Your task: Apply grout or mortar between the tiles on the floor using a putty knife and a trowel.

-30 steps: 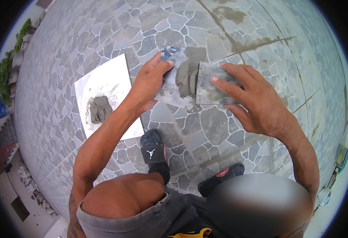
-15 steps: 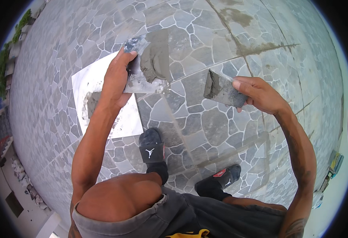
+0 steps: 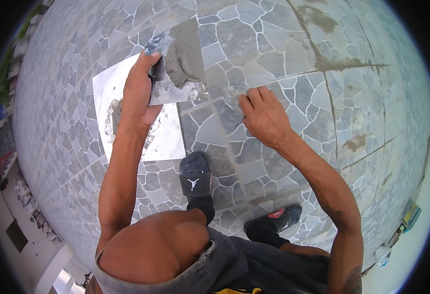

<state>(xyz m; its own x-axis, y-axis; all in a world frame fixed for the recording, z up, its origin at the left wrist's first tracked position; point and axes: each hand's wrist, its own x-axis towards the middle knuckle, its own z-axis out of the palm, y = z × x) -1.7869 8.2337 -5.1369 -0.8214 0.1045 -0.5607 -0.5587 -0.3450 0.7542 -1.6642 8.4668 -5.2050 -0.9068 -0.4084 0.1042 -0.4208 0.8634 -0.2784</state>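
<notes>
My left hand (image 3: pixel 139 93) is closed on the edge of a flat metal plate (image 3: pixel 185 39), thumb on top. A mound of wet grey mortar (image 3: pixel 178 68) lies smeared across its face. My right hand (image 3: pixel 269 117) is to the right of the plate, fingers bent round a small thin grey scraper (image 3: pixel 232 98). Blurred and partly hidden by my fingers, the scraper is low over the joint between floor tiles (image 3: pixel 264 157); whether it touches the floor I cannot tell.
Under my left forearm lies a white square board (image 3: pixel 171 142) with mortar smears. My sandalled feet (image 3: pixel 195 171) stand close by. Damp brown stains (image 3: pixel 318 19) mark joints at the upper right. Rubble bags (image 3: pixel 29 206) line the left edge; a green-yellow package (image 3: pixel 411 215) sits far right.
My right hand has moved left toward the metal plate, turning the scraper down toward the floor. The plate in my left hand has shifted slightly up and left, and tilted.
</notes>
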